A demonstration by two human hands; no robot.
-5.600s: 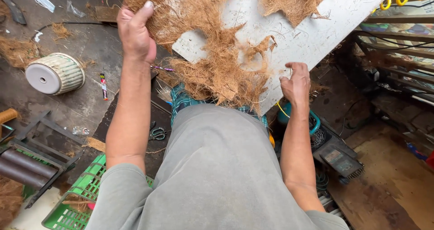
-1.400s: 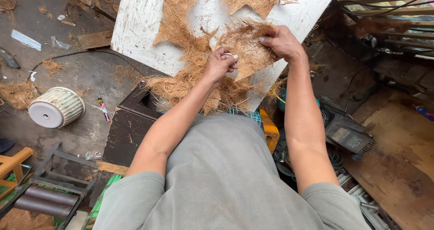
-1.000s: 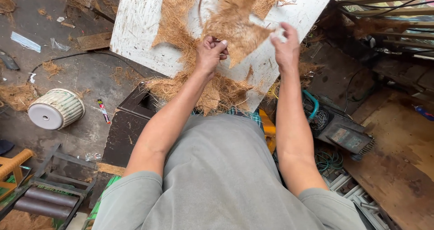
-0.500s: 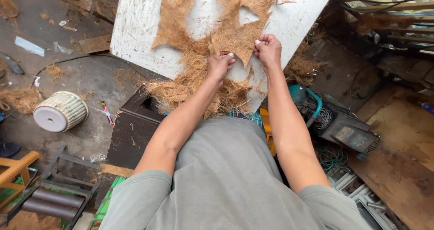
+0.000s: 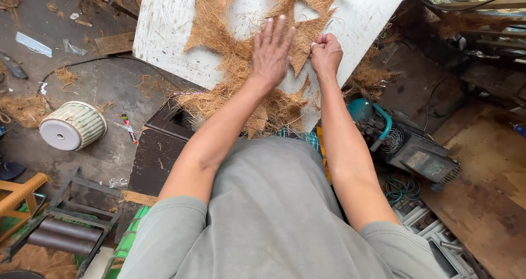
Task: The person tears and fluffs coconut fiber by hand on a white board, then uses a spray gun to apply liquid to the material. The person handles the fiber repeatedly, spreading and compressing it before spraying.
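While both hands press brown fibre against a white board, the person looks straight down over a grey shirt.

Spread flat with fingers open, the left hand [image 5: 271, 51] lies on the coconut fibre sheet [image 5: 246, 65] at upper centre of the frame; the right hand [image 5: 326, 54], just beside it, is clenched, pinching a pointed edge of the same fibre. The fibre lies on the white board [image 5: 164, 32], which slants across the top of the frame. At left centre, a ribbed pale pot [image 5: 74, 125] lies on its side on the grey floor [image 5: 104, 87]. At right centre stands a dark machine with a teal handle [image 5: 405, 147], bearing a small rectangular label.
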